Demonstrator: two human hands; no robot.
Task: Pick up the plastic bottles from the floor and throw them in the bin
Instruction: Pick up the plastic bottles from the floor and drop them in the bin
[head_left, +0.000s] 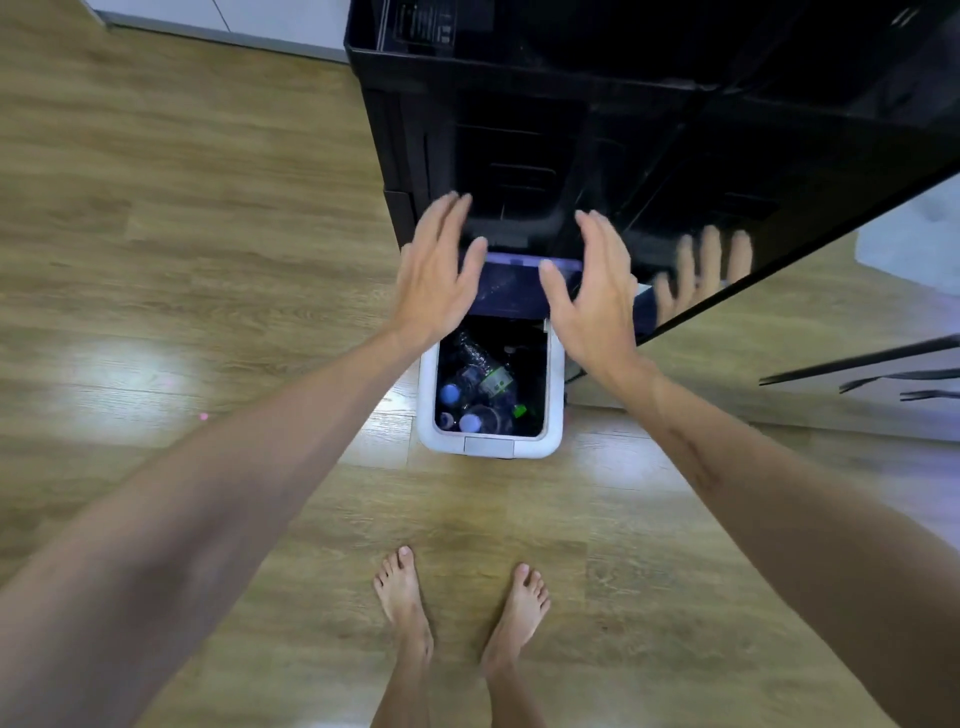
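Both hands spread wide and empty, left hand (436, 280) and right hand (597, 301) over the open bin (555, 436). Plastic bottles (478, 384) inside. Visible floor (208, 234) shows none; task looks nearly done.

One white bin (490, 446), several plastic bottles (480, 387) inside, two empty hands, two bare feet.

arms: two, bare to the frame's edge, no sleeves showing
left hand (434, 275): bare, no glove
right hand (597, 291): bare, no glove
feet (405, 597): bare, no shoes or socks
legs: bare at the ankles
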